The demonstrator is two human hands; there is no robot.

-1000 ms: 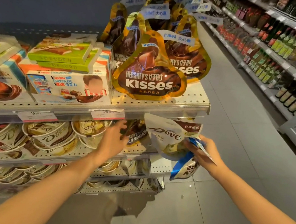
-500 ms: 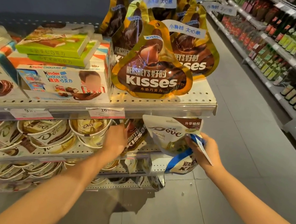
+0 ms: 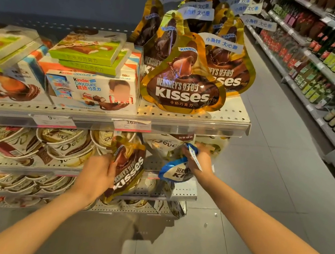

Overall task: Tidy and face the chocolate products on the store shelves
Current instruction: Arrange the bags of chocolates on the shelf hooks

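Chocolate bags are being handled below the upper shelf [image 3: 207,120]. Left hand [image 3: 95,175] is gripping a gold Kisses bag [image 3: 128,169], tilted, at the front of the middle shelf [image 3: 182,192], just beside round Dove tubs [image 3: 65,143]. Right hand [image 3: 199,161] is pinching a white Dove pouch [image 3: 163,146] and a blue-edged Kisses bag [image 3: 175,171] together at the shelf's right end.

The right hand's fingers [image 3: 189,152] are buried among bags — the Dove pouch [image 3: 162,145] half hidden by the shelf lip [image 3: 184,127].
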